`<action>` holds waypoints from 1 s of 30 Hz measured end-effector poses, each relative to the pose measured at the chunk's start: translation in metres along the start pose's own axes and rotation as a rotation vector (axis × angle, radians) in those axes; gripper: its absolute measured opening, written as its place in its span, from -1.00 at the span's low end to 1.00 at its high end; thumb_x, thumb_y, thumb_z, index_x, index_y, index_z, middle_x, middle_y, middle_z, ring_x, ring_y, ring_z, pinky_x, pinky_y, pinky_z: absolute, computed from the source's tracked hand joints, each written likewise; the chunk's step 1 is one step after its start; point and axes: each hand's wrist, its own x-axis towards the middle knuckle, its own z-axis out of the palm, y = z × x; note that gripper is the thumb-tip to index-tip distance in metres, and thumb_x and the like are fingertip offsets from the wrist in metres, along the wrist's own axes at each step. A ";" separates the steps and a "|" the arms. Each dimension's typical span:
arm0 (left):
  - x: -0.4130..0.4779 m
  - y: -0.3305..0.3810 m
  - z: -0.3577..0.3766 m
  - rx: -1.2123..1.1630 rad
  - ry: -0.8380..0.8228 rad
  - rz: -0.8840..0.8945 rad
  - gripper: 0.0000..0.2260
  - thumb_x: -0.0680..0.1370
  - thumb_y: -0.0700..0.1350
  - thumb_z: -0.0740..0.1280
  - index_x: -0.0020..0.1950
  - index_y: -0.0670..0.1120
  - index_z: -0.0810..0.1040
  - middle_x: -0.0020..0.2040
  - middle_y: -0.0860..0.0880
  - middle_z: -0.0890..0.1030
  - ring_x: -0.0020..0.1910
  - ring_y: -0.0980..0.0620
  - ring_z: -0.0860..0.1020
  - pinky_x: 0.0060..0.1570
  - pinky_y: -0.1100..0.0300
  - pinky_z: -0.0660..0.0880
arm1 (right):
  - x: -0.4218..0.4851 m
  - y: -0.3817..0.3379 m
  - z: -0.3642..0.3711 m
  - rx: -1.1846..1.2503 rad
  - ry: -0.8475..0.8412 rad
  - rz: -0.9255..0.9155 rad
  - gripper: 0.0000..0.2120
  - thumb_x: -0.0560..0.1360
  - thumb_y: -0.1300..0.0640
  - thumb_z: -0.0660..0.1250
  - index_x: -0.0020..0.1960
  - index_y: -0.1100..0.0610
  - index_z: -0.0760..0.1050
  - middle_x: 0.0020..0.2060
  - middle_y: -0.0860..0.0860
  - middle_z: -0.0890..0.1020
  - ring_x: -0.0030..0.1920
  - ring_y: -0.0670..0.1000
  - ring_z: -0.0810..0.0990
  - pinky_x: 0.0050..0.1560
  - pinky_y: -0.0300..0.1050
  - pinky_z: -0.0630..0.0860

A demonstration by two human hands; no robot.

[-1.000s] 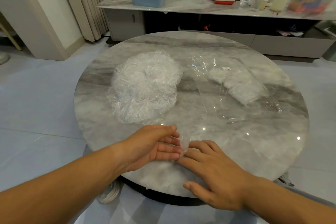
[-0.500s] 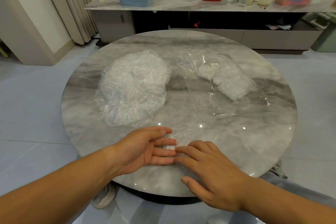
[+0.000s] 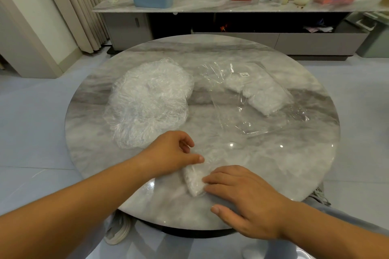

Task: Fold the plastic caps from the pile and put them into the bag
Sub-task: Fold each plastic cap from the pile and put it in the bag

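Round grey marble table (image 3: 294, 153): near its near edge a small folded white plastic cap (image 3: 194, 183) lies between the hands. Flat fingers of the right hand (image 3: 248, 200) press its right side, while the left hand (image 3: 168, 151), its fingers loosely curled, sets a thumb at its far end.

Two hands work at one round table (image 3: 284, 153), the left hand (image 3: 168, 153) and the right hand (image 3: 246, 197), with one folded cap (image 3: 193, 181) lying between them. Beyond the left hand sits one pile of loose caps (image 3: 147, 101), too tangled to count. Beyond the right hand lies one clear bag (image 3: 248, 99) holding folded caps whose number cannot be told.
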 end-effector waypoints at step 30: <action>-0.026 -0.003 0.019 -0.566 -0.321 -0.070 -0.69 0.56 -0.24 0.43 0.26 -0.13 0.46 0.09 -0.29 0.65 0.06 -0.24 0.68 0.05 -0.17 0.63 | 0.022 -0.013 -0.034 1.166 0.301 0.615 -0.55 0.55 -0.29 0.26 0.07 0.01 0.72 0.09 -0.13 0.72 0.15 -0.14 0.65 0.26 -0.03 0.51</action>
